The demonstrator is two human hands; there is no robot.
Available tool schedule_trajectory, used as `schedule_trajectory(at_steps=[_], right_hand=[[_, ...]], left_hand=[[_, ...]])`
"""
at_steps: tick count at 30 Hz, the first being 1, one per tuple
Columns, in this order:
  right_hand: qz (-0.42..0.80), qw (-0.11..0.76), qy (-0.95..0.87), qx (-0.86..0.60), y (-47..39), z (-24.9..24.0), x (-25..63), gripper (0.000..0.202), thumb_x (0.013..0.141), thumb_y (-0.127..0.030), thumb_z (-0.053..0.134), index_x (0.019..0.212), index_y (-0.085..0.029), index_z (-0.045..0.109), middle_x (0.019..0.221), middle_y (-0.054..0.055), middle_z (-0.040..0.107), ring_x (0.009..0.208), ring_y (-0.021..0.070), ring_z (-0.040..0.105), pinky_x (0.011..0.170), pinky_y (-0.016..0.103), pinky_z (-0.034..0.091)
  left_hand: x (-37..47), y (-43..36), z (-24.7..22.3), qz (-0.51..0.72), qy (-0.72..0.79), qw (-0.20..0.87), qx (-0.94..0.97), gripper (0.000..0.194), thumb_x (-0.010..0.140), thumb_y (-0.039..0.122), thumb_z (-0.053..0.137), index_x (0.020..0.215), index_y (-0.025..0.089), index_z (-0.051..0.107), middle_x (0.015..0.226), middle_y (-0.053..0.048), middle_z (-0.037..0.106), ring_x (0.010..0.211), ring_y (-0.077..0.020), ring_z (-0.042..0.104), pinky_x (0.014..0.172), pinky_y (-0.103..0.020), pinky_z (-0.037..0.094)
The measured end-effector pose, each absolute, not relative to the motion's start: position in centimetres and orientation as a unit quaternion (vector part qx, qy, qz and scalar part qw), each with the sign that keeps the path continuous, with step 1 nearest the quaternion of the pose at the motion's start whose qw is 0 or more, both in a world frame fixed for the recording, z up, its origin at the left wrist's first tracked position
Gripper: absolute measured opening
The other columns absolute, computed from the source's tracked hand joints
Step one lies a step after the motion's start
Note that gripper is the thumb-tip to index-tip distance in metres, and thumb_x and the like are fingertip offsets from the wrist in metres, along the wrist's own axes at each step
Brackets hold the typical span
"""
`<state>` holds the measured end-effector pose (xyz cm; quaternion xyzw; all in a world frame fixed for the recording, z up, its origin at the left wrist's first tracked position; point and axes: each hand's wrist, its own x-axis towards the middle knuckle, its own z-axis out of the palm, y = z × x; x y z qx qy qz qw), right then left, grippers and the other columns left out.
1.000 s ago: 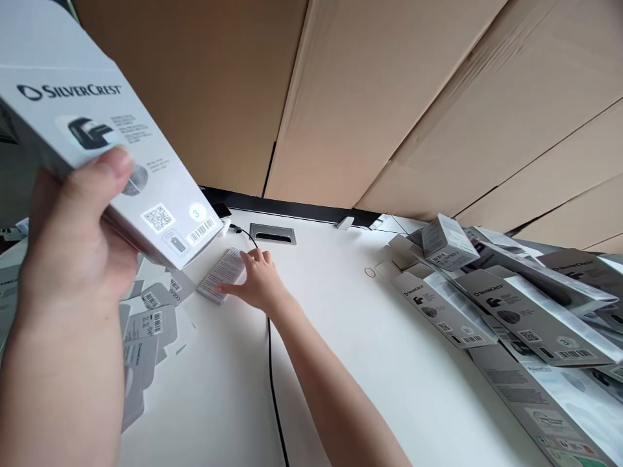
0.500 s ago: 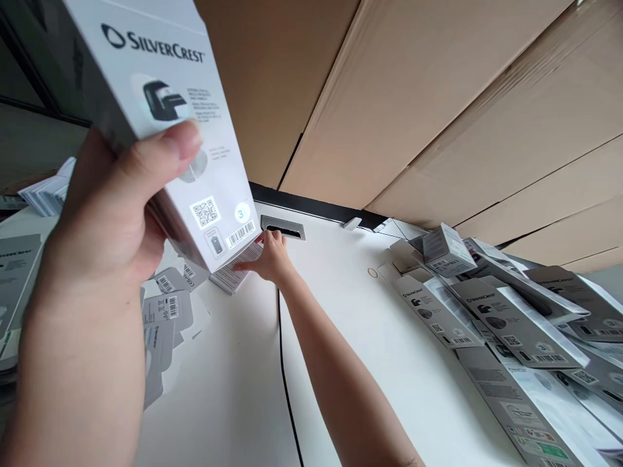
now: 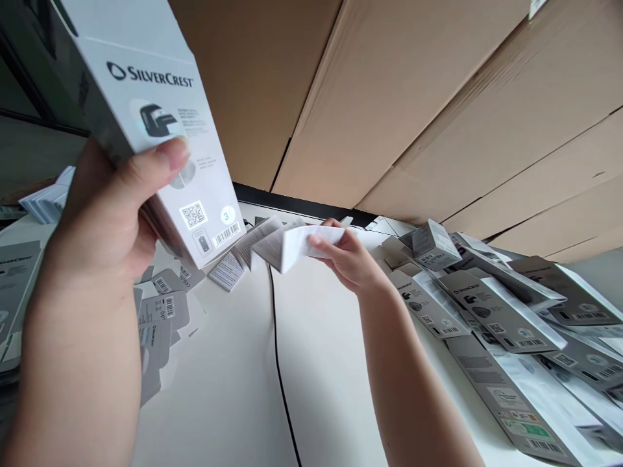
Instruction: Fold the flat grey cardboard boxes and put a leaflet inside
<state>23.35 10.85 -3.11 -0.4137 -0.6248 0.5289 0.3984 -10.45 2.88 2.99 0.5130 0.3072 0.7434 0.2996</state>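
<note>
My left hand grips a white and grey SilverCrest box by its sides, thumb across the printed front. The box leans to the left in the upper left, its top flap standing up. My right hand pinches one end of a folded paper leaflet, which hangs unfolded in a zigzag toward the box. Below the box's lower edge, another printed leaflet lies on the white table. Flattened grey carton pieces spread over the table under my left wrist.
Several SilverCrest boxes are piled on the right. A black cable runs down the table's middle. Large brown cardboard stands along the back. A stack of folded papers and a grey box sit at the left.
My right hand has moved right, drawing a leaflet out into a zigzag from beside the box. The box in my left hand has shifted slightly left and down in view.
</note>
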Motion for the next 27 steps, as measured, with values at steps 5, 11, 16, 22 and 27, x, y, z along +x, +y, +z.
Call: schedule_trajectory(at_steps=[5, 11, 16, 22, 27], right_hand=[[0.472, 0.532, -0.592, -0.38, 8.0, -1.8, 29.8, 0.078, 0.075, -0.077, 0.108, 0.093, -0.03, 0.048, 0.116, -0.003, 0.073, 0.089, 0.0139, 0.069, 0.077, 0.026, 0.065], [0.432, 0.513, -0.598, -0.439, 5.4, -2.9, 35.4, 0.09, 0.066, -0.088, 0.104, 0.093, -0.032, 0.039, 0.086, -0.007, 0.057, 0.071, 0.0166, 0.061, 0.065, 0.031, 0.056], [0.447, 0.294, -0.615, -0.579, 4.8, -6.7, 37.4, 0.083, 0.062, -0.068, 0.113, 0.112, -0.03, 0.059, 0.099, 0.002, 0.078, 0.087, 0.0257, 0.077, 0.077, 0.039, 0.063], [0.352, 0.073, -0.636, -0.683, 6.0, -10.1, 37.8, 0.121, 0.041, -0.048, 0.121, 0.148, -0.027, 0.068, 0.124, 0.007, 0.074, 0.111, 0.0328, 0.076, 0.099, 0.046, 0.063], [0.288, 0.012, -0.655, -0.699, 6.6, -10.1, 37.2, 0.092, 0.042, -0.058, 0.119, 0.117, -0.022, 0.079, 0.143, 0.015, 0.065, 0.141, 0.0457, 0.064, 0.107, 0.049, 0.063]], left_hand=[[-10.7, 3.4, 1.8, 0.702, 0.295, 0.306, 0.571, 0.088, 0.062, 0.034, 0.121, 0.138, 0.024, 0.077, 0.124, -0.008, 0.081, 0.117, -0.0293, 0.081, 0.091, -0.033, 0.075], [-9.8, 2.4, 1.3, 0.55, 0.387, 0.325, 0.665, 0.103, 0.061, 0.027, 0.116, 0.151, 0.033, 0.067, 0.126, -0.001, 0.077, 0.113, -0.0253, 0.079, 0.084, -0.021, 0.068], [-9.3, 2.5, 1.0, 0.519, 0.387, 0.316, 0.693, 0.101, 0.061, 0.028, 0.114, 0.152, 0.038, 0.069, 0.126, 0.0, 0.08, 0.107, -0.0249, 0.081, 0.083, -0.023, 0.072], [-9.9, 3.2, -0.3, 0.506, 0.39, 0.272, 0.72, 0.116, 0.062, 0.032, 0.115, 0.167, 0.045, 0.066, 0.14, 0.001, 0.076, 0.127, -0.028, 0.079, 0.097, -0.027, 0.073], [-9.3, 3.0, -0.1, 0.472, 0.423, 0.281, 0.721, 0.11, 0.064, 0.035, 0.113, 0.162, 0.041, 0.065, 0.135, -0.002, 0.08, 0.115, -0.0293, 0.082, 0.085, -0.027, 0.074]])
